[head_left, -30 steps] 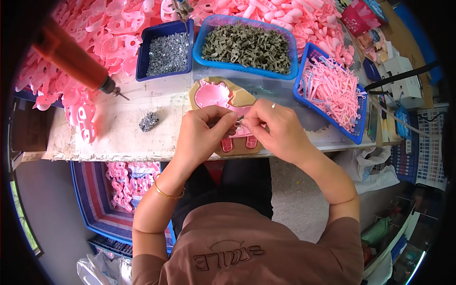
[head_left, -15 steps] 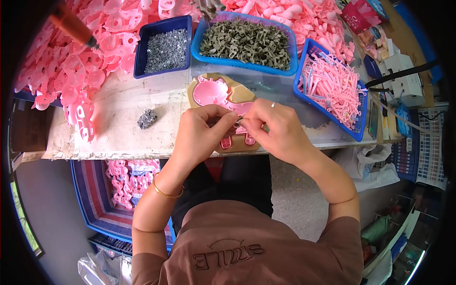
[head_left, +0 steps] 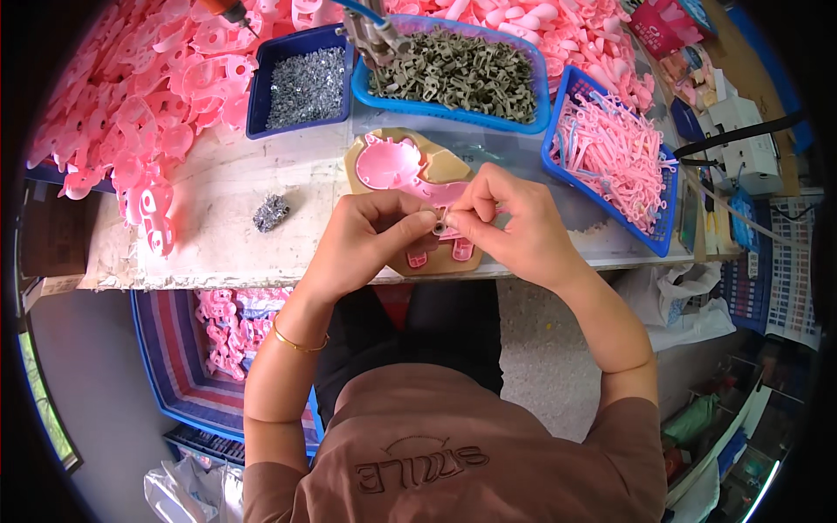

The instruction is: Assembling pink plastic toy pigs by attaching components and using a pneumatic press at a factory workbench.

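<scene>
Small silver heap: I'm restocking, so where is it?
In the head view, the small silver heap sits on the table, left of the left hand and below the dark-blue bin.

Tabletop (head_left: 209, 248) left of the hands (head_left: 370, 237) is open around a metal pile (head_left: 271, 213)

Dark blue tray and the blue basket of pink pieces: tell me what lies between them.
In the head view, a light blue tub of grey-green pieces lies there, a metal tool overlapping its left end.
</scene>
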Action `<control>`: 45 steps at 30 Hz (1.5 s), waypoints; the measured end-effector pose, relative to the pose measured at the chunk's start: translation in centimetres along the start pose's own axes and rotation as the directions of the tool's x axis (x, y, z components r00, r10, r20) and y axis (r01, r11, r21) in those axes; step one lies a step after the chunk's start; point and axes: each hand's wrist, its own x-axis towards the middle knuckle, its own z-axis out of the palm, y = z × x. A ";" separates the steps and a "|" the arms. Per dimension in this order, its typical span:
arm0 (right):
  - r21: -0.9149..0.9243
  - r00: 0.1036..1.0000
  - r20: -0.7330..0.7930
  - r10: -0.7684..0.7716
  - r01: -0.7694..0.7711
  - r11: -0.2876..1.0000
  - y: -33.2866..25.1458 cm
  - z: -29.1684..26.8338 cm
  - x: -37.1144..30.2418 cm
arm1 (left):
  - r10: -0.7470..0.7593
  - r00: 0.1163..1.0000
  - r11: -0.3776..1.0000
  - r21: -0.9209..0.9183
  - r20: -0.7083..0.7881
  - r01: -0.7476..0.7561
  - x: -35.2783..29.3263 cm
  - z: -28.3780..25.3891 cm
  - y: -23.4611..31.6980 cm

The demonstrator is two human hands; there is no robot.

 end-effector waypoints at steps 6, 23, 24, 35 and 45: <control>0.067 0.992 0.123 0.039 -0.048 0.997 -0.2 0.2 0.1 | 0.042 0.991 0.980 0.186 0.127 -0.066 0.0 -0.9 -1.0; -0.359 0.982 0.189 -0.023 0.091 0.929 1.6 3.2 2.8 | 0.580 0.813 0.343 0.889 0.053 -0.303 -0.5 -1.0 -2.4; -0.374 0.980 0.196 -0.042 0.115 0.920 1.8 3.3 2.8 | 0.590 0.806 0.321 0.904 0.040 -0.280 -0.4 -0.8 -2.8; -0.491 0.973 0.181 -0.147 0.219 0.843 2.8 3.8 2.9 | 0.664 0.748 0.235 0.951 -0.009 -0.198 -0.6 0.5 -4.2; -0.456 0.968 0.216 -0.123 0.212 0.864 2.6 3.3 3.6 | 0.531 0.846 0.273 0.937 0.043 -0.219 1.7 -1.8 -1.6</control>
